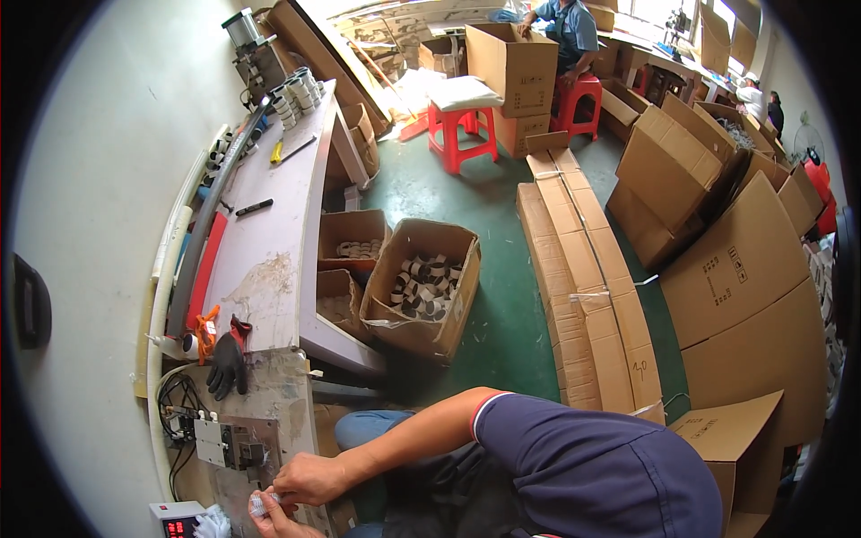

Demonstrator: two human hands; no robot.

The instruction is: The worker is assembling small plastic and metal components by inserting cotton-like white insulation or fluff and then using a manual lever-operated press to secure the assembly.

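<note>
At the lower left, by the bench edge, my two hands are close together around a small white ribbed piece (260,504); its exact kind is unclear. My left hand (285,527) grips it from below, partly cut off by the lower edge of the picture. My right hand (309,480) reaches in from above with fingers bent and pinched at the piece's upper end. Just beyond the hands, a small metal fixture with a dark block (242,446) is mounted on the bench. A box with a red lit display (179,524) stands nearby, beside crumpled white material (213,522).
Dark gloves (229,368) and an orange-handled tool (206,332) lie on the long bench (269,224). Open cartons, one holding short white tubes (426,287), stand beside it. Flattened cardboard (592,296) lies along the floor. Further back, a co-worker (574,36) sits near red stools (462,139).
</note>
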